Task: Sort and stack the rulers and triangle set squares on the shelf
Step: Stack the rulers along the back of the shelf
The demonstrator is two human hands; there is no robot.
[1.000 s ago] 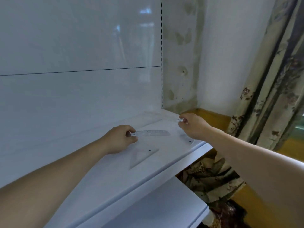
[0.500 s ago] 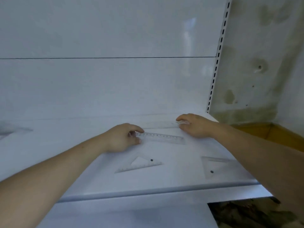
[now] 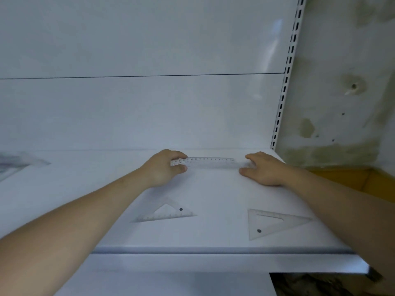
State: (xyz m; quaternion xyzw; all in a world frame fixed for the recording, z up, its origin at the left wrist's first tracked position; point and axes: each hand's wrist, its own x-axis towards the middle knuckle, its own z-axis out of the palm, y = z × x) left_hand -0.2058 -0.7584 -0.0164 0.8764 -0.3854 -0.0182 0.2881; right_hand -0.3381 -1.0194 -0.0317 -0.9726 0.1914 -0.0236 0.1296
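A clear plastic ruler (image 3: 208, 161) lies along the back of the white shelf (image 3: 213, 189). My left hand (image 3: 165, 167) pinches its left end between thumb and fingers. My right hand (image 3: 264, 168) rests at the ruler's right end, fingers spread on the shelf and touching that end. Two clear triangle set squares lie nearer the front edge: one (image 3: 168, 213) under my left forearm's side, the other (image 3: 271, 222) to the right. A second ruler may lie under the first; I cannot tell.
More clear set squares or rulers (image 3: 15, 164) sit blurred at the far left of the shelf. A slotted upright (image 3: 284, 90) ends the shelf at the right, beside a stained wall (image 3: 342, 92). A lower shelf (image 3: 171, 283) shows below.
My left hand has carried the ruler back toward the shelf's rear, level with my right hand. My view has dropped and come closer to the shelf.
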